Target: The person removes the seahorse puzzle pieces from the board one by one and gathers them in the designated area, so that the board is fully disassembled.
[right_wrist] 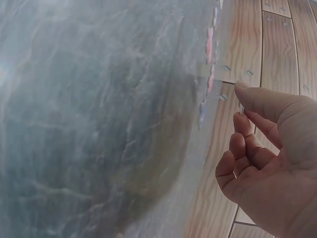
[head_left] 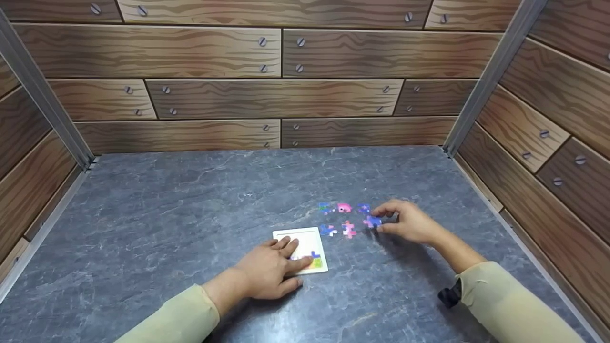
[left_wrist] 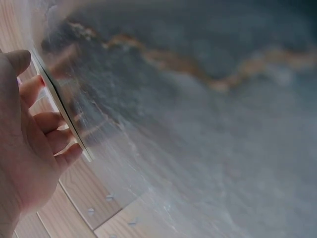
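A white puzzle tray (head_left: 281, 233) lies on the table, with a few coloured pieces (head_left: 317, 262) fitted in its lower right corner. My left hand (head_left: 271, 269) rests on the tray with spread fingers; in the left wrist view, the left hand (left_wrist: 37, 129) lies along the tray's thin edge (left_wrist: 64, 106). To the right, my right hand (head_left: 410, 221) pinches a blue-purple puzzle piece (head_left: 372, 221) between thumb and fingers. The right wrist view shows the right hand (right_wrist: 272, 148) holding that piece (right_wrist: 241, 106) edge-on.
Several loose pieces lie between the hands: a blue-green one (head_left: 324, 207), pink ones (head_left: 344, 207) (head_left: 349, 229), a blue-white one (head_left: 328, 230) and a purple one (head_left: 363, 208). Wood-patterned walls (head_left: 267, 97) enclose the grey table (head_left: 190, 200) at the back and sides.
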Tool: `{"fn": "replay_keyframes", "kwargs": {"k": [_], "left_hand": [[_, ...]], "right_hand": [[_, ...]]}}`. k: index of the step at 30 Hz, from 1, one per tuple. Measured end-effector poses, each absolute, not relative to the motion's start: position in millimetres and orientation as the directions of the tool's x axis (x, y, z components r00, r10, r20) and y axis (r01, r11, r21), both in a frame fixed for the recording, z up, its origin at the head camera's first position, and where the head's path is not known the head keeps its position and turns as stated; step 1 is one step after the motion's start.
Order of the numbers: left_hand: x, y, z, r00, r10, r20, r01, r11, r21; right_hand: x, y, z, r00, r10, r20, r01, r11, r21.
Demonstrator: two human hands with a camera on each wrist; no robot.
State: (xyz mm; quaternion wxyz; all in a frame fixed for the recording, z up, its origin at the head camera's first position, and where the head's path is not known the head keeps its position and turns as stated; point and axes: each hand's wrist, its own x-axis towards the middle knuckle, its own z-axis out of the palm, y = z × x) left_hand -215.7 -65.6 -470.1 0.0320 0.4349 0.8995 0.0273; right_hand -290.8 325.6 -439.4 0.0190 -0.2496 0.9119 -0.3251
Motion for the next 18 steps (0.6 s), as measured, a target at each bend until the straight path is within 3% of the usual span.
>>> {"fn": "replay_keyframes", "kwargs": {"k": [18], "left_hand": [[-216.0,-65.9,-468.7,-0.618,0.784,-0.053,0.779,0.620,0.088]], "right_hand": [[-298.8,328.5,-460.2,-0.868,-0.493,0.058,-0.387,0.601,-0.699]]}}
